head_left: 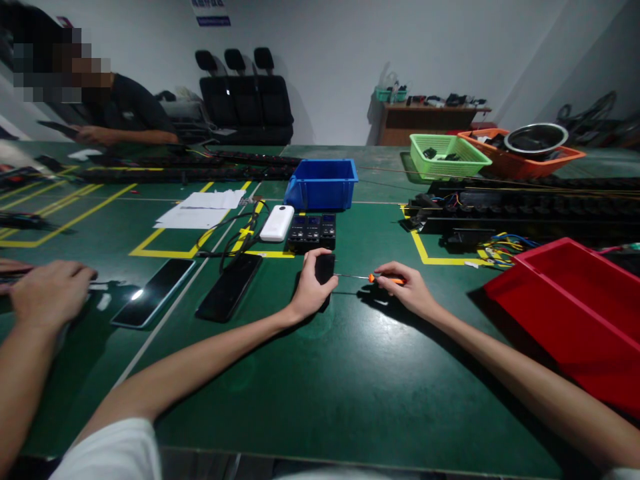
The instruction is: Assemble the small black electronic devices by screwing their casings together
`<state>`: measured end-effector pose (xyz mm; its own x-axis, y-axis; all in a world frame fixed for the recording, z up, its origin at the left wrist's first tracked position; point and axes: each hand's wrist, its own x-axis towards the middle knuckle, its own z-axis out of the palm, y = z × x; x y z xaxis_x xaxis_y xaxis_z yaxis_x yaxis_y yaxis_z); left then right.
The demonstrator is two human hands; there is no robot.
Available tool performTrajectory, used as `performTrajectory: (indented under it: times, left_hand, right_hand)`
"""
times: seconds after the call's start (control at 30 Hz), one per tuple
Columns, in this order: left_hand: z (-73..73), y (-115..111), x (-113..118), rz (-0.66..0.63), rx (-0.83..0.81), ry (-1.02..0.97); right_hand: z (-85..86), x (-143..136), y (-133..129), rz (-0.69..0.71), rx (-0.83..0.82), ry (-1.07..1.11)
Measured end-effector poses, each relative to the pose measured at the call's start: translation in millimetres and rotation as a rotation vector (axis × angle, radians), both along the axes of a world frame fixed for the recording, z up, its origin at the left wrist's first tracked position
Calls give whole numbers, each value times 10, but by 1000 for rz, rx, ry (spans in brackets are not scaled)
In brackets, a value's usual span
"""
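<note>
My left hand (pixel 314 288) is closed round a small black box (pixel 326 268) that stands on the green table. In my right hand (pixel 406 287) is a screwdriver (pixel 387 279) with an orange and black handle, its thin shaft pointing left to the side of the black box. Just beyond my left hand sit several black modules (pixel 313 230) in a row. A white power bank (pixel 277 223) lies to the left of them. Nearer, a black phone (pixel 230 287) lies to the left of my left forearm.
Blue bin (pixel 323 183) behind the modules; red bin (pixel 575 313) at right. Black rails (pixel 525 203) and a green basket (pixel 450 157) stand back right. Papers (pixel 200 209) and another phone (pixel 154 293) lie left, beside another person's hand (pixel 50 293). A person sits across the table.
</note>
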<state>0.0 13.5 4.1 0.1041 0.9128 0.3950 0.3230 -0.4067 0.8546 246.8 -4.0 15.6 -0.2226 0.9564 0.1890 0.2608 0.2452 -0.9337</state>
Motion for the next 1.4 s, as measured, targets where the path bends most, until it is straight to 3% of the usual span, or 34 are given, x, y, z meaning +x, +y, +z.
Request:
performTrajectory:
  times: [0.1,0.27,0.53,0.67,1.07,1.4]
  left_hand:
    - [7,-4,-1,-2,5,0]
    - [13,-1,-3,0,0,2]
    - [7,0,10,10,-10,4]
    - [3,2,7,5,-10,11]
    - [6,0,10,4,-7,-1]
    - [20,-8,4,6,-10,3]
  right_hand:
    - [-2,-8,-13,-8,-27,-42]
    - [-14,-1,-30,-43,143,-67]
    - [-13,38,-18,15,414,-110]
    - [-3,30,-17,25,406,-114]
    - [-7,-13,-26,-10,142,-182]
    - [20,12,-23,20,363,-166]
